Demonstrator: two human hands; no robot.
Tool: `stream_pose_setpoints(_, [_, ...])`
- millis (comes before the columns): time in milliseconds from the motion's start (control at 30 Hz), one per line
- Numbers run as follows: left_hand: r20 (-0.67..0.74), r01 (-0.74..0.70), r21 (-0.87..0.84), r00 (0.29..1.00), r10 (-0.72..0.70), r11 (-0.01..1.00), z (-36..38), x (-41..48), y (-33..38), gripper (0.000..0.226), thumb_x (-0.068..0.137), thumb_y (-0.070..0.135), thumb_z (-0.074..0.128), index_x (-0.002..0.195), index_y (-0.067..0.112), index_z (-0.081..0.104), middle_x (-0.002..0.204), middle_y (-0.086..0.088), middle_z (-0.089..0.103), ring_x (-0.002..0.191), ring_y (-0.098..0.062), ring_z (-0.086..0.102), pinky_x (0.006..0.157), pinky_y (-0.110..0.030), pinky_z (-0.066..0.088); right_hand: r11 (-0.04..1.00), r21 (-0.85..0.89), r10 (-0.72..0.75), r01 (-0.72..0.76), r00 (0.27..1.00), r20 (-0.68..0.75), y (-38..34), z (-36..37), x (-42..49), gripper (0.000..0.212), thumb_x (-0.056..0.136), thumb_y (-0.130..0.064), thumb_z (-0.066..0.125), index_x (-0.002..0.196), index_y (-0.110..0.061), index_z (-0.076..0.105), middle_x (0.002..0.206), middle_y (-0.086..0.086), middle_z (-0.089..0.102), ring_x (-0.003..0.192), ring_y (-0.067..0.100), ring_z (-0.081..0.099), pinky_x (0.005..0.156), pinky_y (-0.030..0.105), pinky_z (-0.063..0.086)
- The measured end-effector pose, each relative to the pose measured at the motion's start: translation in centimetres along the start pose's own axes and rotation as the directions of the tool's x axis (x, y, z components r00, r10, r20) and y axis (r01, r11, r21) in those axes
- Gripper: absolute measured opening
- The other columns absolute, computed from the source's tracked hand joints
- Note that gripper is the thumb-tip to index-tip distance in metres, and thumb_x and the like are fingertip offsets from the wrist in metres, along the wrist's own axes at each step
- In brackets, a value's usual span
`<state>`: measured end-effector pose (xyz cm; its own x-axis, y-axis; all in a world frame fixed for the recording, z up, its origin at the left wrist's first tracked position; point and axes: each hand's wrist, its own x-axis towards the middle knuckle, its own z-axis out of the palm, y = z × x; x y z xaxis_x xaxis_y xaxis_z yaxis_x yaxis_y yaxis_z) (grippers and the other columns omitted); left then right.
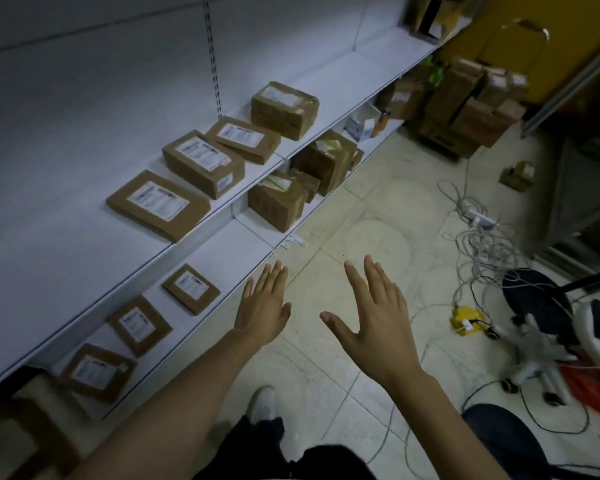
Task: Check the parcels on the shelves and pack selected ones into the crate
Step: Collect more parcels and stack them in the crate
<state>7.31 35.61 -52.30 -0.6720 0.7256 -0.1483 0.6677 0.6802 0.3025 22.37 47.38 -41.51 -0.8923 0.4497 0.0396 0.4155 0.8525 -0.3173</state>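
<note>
Left hand (264,308) and right hand (374,318) both spread flat, empty, over floor (343,216); parcels (201,162) on shelves (66,258) at left.

Dark trousers (333,462), white shoe (262,403)

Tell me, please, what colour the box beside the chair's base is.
The box is yellow, clearest in the head view.
</note>
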Motion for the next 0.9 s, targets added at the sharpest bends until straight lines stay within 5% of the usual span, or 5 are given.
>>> stream_pose_setpoints(267, [0.051,0.066,0.030,0.996,-0.068,0.997,-0.2,11.8,2.9,0.065,0.100,0.038,0.037,0.152,0.016,0.007,0.161,-0.005,-0.007,0.148,-0.022,-0.005,0.118,-0.040,0.005,0.998,0.066,0.004,-0.010,0.996,0.085,8.4,0.7,11.5,0.084,0.082,-0.076,0.022,0.152,-0.030,0.013,0.161,0.003,0.001,0.149,0.020,0.001,0.117,0.038,0.004])
stream_pose_setpoints(533, [-0.023,0.355,-0.069,0.934,-0.357,0.932,2.1,23.7,11.1,0.064,0.098,0.037,0.042,0.152,0.016,0.014,0.161,-0.005,-0.005,0.148,-0.021,0.000,0.118,-0.039,0.011,0.972,0.040,-0.234,0.231,0.954,0.189,22.6,-2.0,25.5,0.082,0.085,-0.073,0.024,0.151,-0.025,0.022,0.160,0.007,0.011,0.148,0.025,0.012,0.115,0.041,0.010])
stream_pose_setpoints(700, [-0.024,0.463,-0.245,0.875,-0.483,0.852,3.4,28.2,17.2,0.065,0.096,0.031,0.048,0.151,0.012,0.018,0.161,-0.006,0.001,0.148,-0.022,0.004,0.117,-0.043,0.015,0.955,0.029,-0.284,0.294,0.883,0.374,30.8,-4.1,32.8,0.091,0.078,-0.079,0.021,0.152,-0.026,0.015,0.161,0.005,0.007,0.148,0.023,0.007,0.117,0.044,0.013])
stream_pose_setpoints(900, [-0.181,0.580,-0.405,0.707,-0.684,0.707,3.7,30.9,17.8,0.063,0.090,0.026,0.060,0.145,0.010,0.035,0.159,-0.008,0.014,0.146,-0.028,0.018,0.112,-0.049,0.025,0.851,0.125,-0.495,0.510,0.702,0.512,28.3,-0.4,42.6,0.082,0.084,-0.066,0.040,0.150,-0.019,0.026,0.159,0.010,0.018,0.146,0.027,0.018,0.115,0.039,0.020])
